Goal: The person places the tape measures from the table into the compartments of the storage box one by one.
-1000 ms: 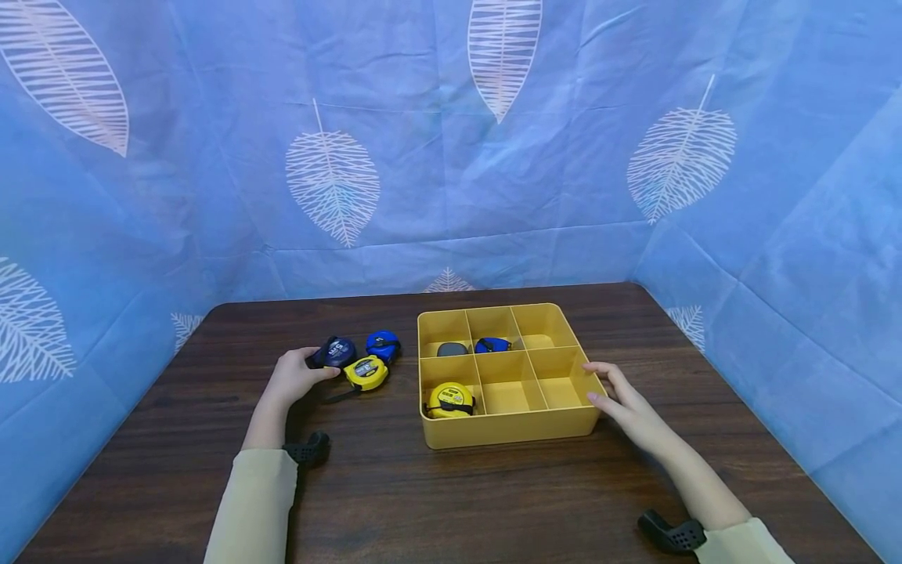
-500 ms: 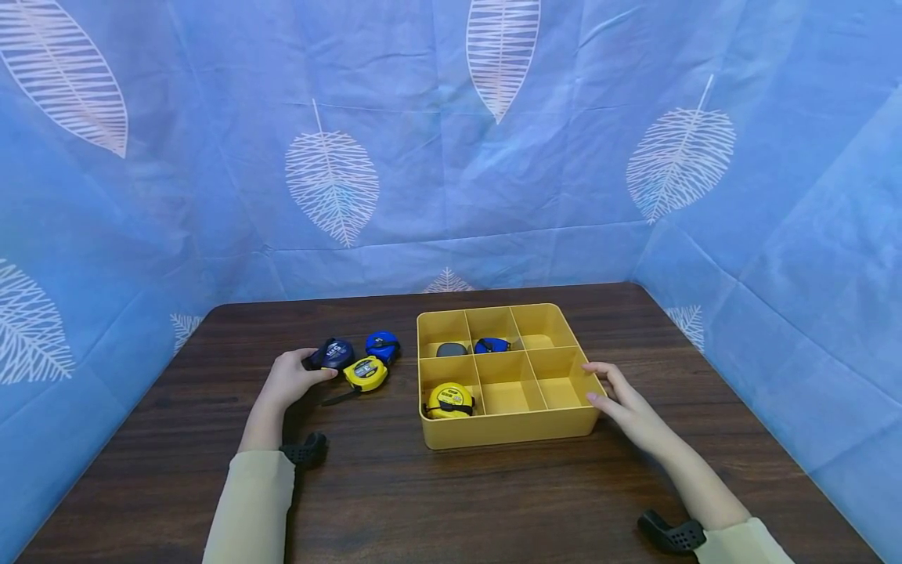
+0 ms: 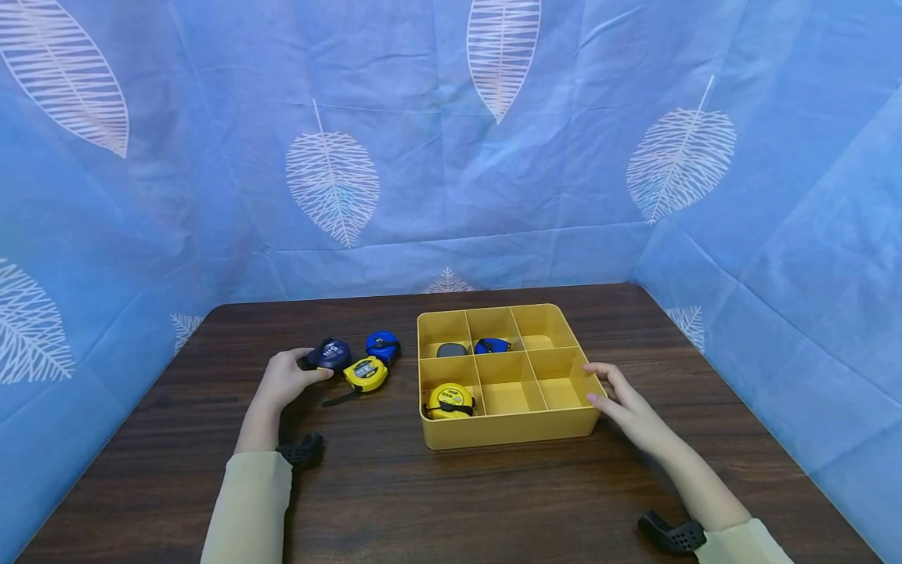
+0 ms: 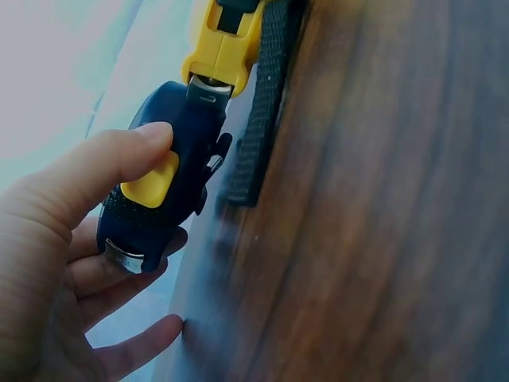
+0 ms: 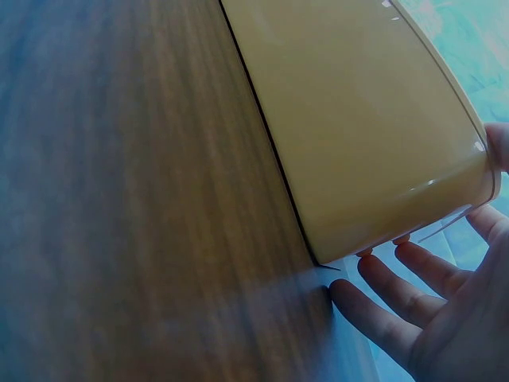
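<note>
My left hand [image 3: 285,380] grips a dark blue tape measure [image 3: 333,354] at the left of the table. In the left wrist view its thumb lies by the yellow button on the dark blue tape measure [image 4: 179,119], with fingers behind the case. Close beside it is a yellow tape measure [image 3: 366,374] with a black strap, and a bright blue tape measure [image 3: 383,345] lies just behind. My right hand [image 3: 630,407] holds the right side of a yellow six-part box [image 3: 507,431]; in the right wrist view its fingers run along the outer wall, thumb at the rim.
Inside the box, a yellow tape measure [image 3: 451,399] sits in the front left compartment, a grey rounded thing [image 3: 452,349] in the back left, and a blue tape measure [image 3: 492,345] in the back middle. A blue leaf-print cloth [image 3: 437,180] hangs behind the dark wooden table [image 3: 423,509].
My left hand has shifted slightly left with the dark blue tape measure, widening its distance from the bright blue one. The right hand and the box stay put.
</note>
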Available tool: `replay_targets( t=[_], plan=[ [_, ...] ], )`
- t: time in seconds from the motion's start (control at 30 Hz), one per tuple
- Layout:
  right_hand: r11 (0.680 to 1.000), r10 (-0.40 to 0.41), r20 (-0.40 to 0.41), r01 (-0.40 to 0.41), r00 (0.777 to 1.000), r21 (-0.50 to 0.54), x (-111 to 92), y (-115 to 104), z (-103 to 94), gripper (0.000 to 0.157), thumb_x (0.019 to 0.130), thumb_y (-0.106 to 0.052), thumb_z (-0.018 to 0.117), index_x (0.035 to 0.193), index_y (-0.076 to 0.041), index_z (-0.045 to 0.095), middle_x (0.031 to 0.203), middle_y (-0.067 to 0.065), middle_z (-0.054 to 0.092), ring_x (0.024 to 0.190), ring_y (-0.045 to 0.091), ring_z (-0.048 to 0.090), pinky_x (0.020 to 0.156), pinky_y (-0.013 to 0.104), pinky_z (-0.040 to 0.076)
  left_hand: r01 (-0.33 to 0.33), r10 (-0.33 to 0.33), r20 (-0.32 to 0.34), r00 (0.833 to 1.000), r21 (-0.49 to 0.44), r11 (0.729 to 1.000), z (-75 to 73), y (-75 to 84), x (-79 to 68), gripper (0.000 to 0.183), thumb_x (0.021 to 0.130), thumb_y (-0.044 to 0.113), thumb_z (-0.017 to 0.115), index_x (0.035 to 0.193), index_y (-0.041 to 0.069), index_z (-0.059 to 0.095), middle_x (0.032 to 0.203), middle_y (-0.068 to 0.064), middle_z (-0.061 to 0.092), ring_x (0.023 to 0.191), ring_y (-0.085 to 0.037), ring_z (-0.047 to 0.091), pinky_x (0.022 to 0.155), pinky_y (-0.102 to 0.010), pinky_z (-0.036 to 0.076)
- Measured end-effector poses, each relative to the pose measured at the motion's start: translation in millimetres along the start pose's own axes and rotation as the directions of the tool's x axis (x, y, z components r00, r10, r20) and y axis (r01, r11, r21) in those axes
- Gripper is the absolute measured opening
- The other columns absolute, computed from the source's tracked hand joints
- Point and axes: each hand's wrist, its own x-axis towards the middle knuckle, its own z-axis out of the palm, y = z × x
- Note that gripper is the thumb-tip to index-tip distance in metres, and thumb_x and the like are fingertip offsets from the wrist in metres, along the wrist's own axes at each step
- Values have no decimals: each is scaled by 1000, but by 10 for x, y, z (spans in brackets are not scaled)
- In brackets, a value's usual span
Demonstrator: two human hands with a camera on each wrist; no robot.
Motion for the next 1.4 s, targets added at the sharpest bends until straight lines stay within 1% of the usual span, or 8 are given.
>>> replay_targets(
  t=[0.23, 0.37, 0.63, 0.7, 0.8, 1.0, 1.23, 1.4],
  plan=[
    [1000, -10, -4, 10, 1000, -11, 2, -9, 3, 41, 100, -8, 47, 139, 1, 35, 138, 21, 33, 125, 36, 30, 84, 16, 39, -2, 2, -12, 1000, -8, 1000, -53, 15, -18, 71, 85, 32, 73, 133, -12, 47, 128, -32, 51, 111, -41, 52, 92, -54, 44],
    [1000, -9, -7, 9, 1000, -13, 2, -10, 3, 41, 100, -8, 47, 139, 1, 35, 138, 21, 33, 125, 36, 30, 86, 14, 37, -6, 6, -9, 1000, -5, 1000, -60, 10, -16, 72, 85, 35, 73, 133, -11, 48, 127, -31, 52, 109, -40, 53, 91, -53, 45],
    [1000, -1, -4, 1, 1000, -7, 2, -4, 4, 42, 100, -8, 48, 139, 1, 35, 138, 21, 33, 125, 34, 30, 86, 15, 37, -19, 19, -14, 1000, -15, 1000, -71, -2, -10, 73, 83, 36, 74, 133, -11, 48, 127, -30, 52, 106, -38, 54, 89, -51, 47],
    [1000, -5, -6, 5, 1000, -9, 2, -6, 6, 41, 100, -8, 48, 139, 1, 35, 138, 21, 33, 124, 33, 30, 87, 13, 35, -24, 24, -18, 1000, -25, 999, -84, 28, -10, 72, 83, 36, 74, 133, -11, 48, 127, -30, 52, 105, -37, 55, 89, -51, 47],
    [1000, -3, -8, 3, 1000, -8, 3, -9, 5, 41, 100, -9, 48, 139, 0, 35, 138, 21, 34, 124, 33, 30, 88, 12, 32, -31, 30, -23, 999, -46, 998, -105, 93, -11, 72, 83, 36, 74, 133, -9, 49, 126, -29, 53, 99, -34, 56, 84, -47, 50],
    [1000, 4, -4, -4, 1000, -6, 0, -2, 0, 42, 100, -9, 48, 139, 1, 34, 139, 22, 32, 126, 36, 30, 86, 14, 37, -42, 40, -26, 999, -59, 997, -139, 191, -16, 72, 83, 37, 75, 133, -8, 50, 122, -27, 57, 87, -27, 56, 71, -35, 51],
    [1000, 1, -6, -1, 1000, -9, -2, 10, 2, 42, 100, -8, 48, 139, 1, 34, 139, 22, 32, 126, 35, 30, 86, 13, 35, -55, 54, -27, 998, -63, 996, -175, 277, -38, 73, 82, 37, 76, 134, -8, 50, 123, -27, 56, 88, -27, 57, 74, -37, 53],
    [1000, -2, -5, 2, 1000, -8, -2, -3, 3, 42, 100, -8, 47, 139, 1, 34, 139, 22, 32, 125, 36, 31, 85, 15, 39, -72, 69, -31, 997, -70, 995, -197, 351, -61, 72, 81, 35, 77, 133, -7, 50, 122, -26, 57, 84, -28, 56, 68, -33, 52]
  ],
)
